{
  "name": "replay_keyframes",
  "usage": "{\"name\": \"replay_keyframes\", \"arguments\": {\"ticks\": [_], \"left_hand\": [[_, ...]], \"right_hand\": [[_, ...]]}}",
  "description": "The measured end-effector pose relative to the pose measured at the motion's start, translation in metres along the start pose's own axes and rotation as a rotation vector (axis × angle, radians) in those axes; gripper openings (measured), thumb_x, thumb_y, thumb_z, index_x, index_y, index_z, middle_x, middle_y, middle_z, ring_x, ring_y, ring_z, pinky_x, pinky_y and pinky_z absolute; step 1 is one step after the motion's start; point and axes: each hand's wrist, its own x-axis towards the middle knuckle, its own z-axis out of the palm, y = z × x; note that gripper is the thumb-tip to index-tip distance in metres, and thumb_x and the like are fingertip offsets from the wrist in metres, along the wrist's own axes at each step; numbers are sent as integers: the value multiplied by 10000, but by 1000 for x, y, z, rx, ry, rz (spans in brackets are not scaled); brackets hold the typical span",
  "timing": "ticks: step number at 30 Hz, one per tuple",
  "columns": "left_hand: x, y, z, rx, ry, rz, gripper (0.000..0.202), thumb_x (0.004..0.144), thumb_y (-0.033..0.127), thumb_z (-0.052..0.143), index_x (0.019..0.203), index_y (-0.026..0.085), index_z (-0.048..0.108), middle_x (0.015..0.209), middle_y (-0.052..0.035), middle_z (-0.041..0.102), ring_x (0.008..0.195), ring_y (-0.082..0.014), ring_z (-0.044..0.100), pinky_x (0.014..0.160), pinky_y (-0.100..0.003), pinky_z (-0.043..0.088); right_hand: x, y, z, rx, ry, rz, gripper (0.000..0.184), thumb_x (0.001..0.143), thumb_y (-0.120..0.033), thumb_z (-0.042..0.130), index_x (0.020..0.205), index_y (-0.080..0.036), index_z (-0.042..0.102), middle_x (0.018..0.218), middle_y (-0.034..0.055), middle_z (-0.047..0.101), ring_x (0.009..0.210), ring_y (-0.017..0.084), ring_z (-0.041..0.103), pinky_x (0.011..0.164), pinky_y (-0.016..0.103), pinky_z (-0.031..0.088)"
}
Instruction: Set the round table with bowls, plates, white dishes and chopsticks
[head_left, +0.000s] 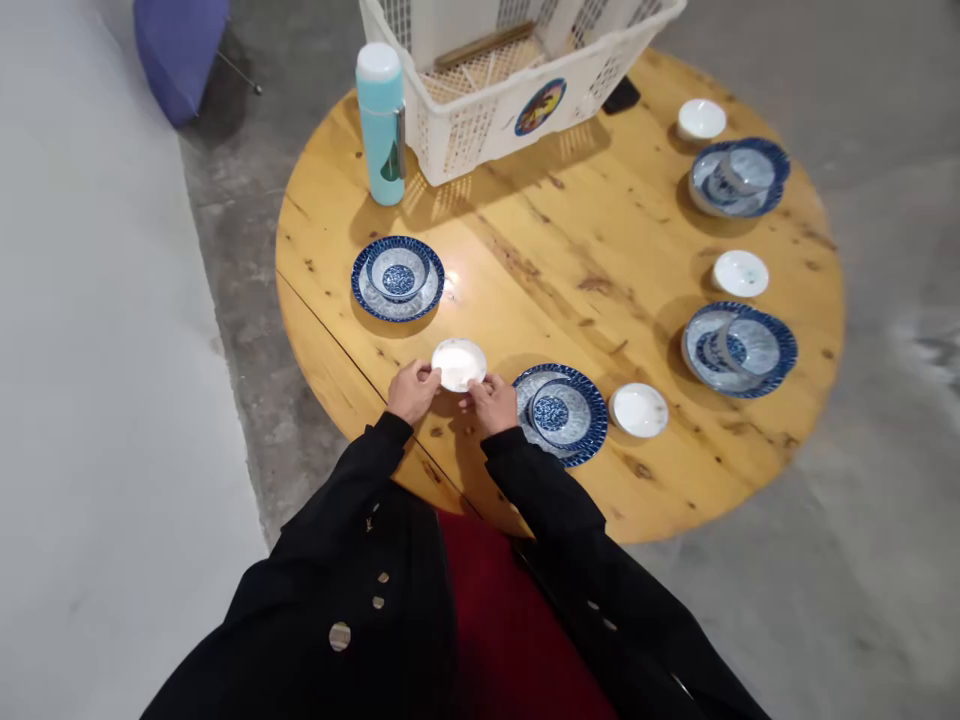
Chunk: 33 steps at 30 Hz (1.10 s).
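A small white bowl (459, 365) is between my two hands near the front left of the round table. My left hand (414, 389) pinches its left rim, and my right hand (491, 402) grips the right side. Whether the bowl rests on the wood or hangs just above it, I cannot tell. Just right of my right hand lies a blue-rimmed plate (595, 420) with a blue-and-white bowl (574, 412) on it. Beyond my left hand is another blue-rimmed plate (364, 292) carrying a similar bowl (398, 272).
A turquoise thermos (383, 130) stands beside a white plastic basket (480, 140) at the back, with a dark phone (622, 96) by it. More white bowls (639, 410) and stacked blue dishes (784, 350) line the table's (525, 270) right side. A purple umbrella (176, 55) is at far left.
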Motion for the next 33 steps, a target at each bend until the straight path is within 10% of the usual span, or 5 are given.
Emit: {"name": "replay_keyframes", "arguments": {"ticks": [9, 33], "left_hand": [[61, -3, 3, 104, -43, 0, 198, 833, 357, 610, 804, 184, 702, 731, -49, 738, 810, -221, 717, 784, -302, 541], [82, -12, -1, 170, -85, -19, 226, 854, 403, 589, 876, 204, 693, 731, -28, 747, 798, -205, 744, 789, -299, 563]], "right_hand": [[47, 0, 32, -29, 164, 91, 104, 830, -164, 548, 932, -165, 527, 540, -35, 607, 444, 148, 628, 387, 206, 497], [50, -7, 36, -240, 127, -9, 146, 837, -247, 551, 958, -166, 543, 663, 25, 680, 529, 182, 670, 470, 254, 549]]}}
